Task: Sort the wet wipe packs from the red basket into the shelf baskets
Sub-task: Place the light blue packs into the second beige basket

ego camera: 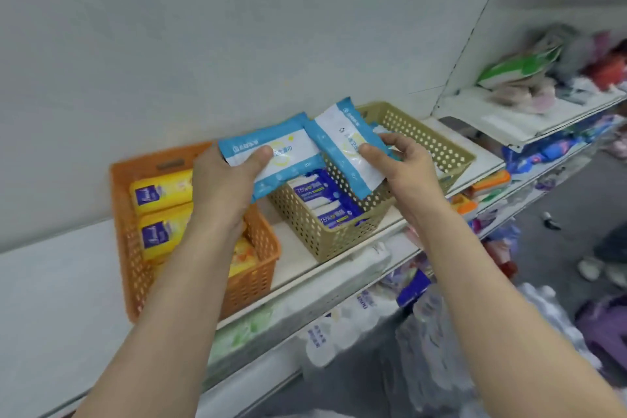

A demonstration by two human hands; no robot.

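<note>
Two light-blue wet wipe packs are held up over the shelf, one in each hand; left hand [225,180] grips the left pack [271,153] with thumb pressed on its white front panel and fingers hidden behind it; right hand [403,168] pinches the right pack [342,142] at its lower right edge, thumb on the front, fingers curled behind. Right pack is tilted, its upper end toward the wall; its left edge overlaps or touches the left pack, cannot tell which. Both packs hang above the tan basket [437,146], which is perforated and sits at an angle on the white shelf [68,282]; inside its near end lie dark-blue packs [322,193] marked 75%, stacked flat; a further light-blue pack shows just behind the right pack, inside the same basket. Orange basket [251,285] stands just left of the tan one, close but with a strip of shelf between them; it holds yellow packs [163,190] lying in a row, partly covered by the left forearm. Red basket not in view.

Below the shelf edge, lower tiers carry blurred white and green packages and clear-wrapped bundles; detail too soft to read. To the right, a second shelf unit [509,119] holds a green-and-white pouch [515,68] and a jumble of soft pink and grey goods. Far right, on the grey floor, white shoes [600,270] of another person.
</note>
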